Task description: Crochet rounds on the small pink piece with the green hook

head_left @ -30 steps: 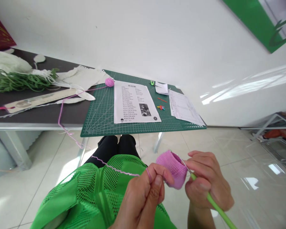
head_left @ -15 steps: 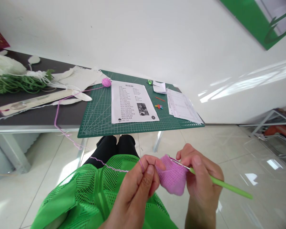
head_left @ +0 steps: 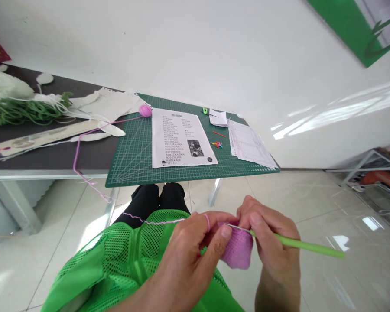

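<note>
Between my hands hangs a pink crochet piece [head_left: 240, 251], its upper edge pinched by the thumb and fingers of my left hand [head_left: 198, 247]. Pink yarn [head_left: 149, 222] loops round my left index finger and trails back to a small pink ball [head_left: 145, 111] on the mat. My right hand [head_left: 269, 234] grips a crochet hook [head_left: 307, 246] with a green handle. The hook's metal shaft lies across the top edge of the piece, its tip close to my left thumb. My fingers partly cover the stitches there.
On the table, a green cutting mat [head_left: 133, 169] bears a printed pattern sheet [head_left: 178, 149], stitch markers [head_left: 217, 144], a red stick [head_left: 219, 134] and more papers [head_left: 250, 143]. Green yarn [head_left: 22, 110], white knitted pieces [head_left: 105, 104] and a long pale strip [head_left: 48, 136] lie to the left.
My left hand has moved right and its thumb now lies nearer the hook's tip, covering more of the pink piece. My right hand has shifted slightly left, with the hook lying flatter.
</note>
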{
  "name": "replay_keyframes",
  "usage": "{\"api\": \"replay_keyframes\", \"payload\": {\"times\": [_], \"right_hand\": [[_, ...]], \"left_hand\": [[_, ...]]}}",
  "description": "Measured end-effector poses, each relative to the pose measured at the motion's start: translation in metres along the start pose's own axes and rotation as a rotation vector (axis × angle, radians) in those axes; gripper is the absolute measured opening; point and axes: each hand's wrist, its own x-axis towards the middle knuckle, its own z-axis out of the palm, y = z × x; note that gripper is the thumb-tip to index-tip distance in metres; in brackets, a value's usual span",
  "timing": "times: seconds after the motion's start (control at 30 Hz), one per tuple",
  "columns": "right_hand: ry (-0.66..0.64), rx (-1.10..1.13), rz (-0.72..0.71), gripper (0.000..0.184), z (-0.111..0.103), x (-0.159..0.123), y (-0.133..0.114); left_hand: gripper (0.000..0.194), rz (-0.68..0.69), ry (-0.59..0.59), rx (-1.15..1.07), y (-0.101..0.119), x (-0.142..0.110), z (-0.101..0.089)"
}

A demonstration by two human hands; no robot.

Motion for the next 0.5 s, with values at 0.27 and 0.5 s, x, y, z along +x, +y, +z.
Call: {"api": "replay_keyframes", "payload": {"times": [0.27, 0.5], "right_hand": [[-0.077, 0.018, 0.038, 0.035, -0.0005, 0.0017, 0.0016], [-0.169, 0.188, 0.220, 0.042, -0.0045, 0.0060, 0.0022]], "left_hand": [[0.027, 0.093, -0.070, 0.053, 0.0013, 0.0082, 0.0007], [0.035, 0.076, -0.022, 0.005, -0.0010, 0.0070, 0.0031]]}}
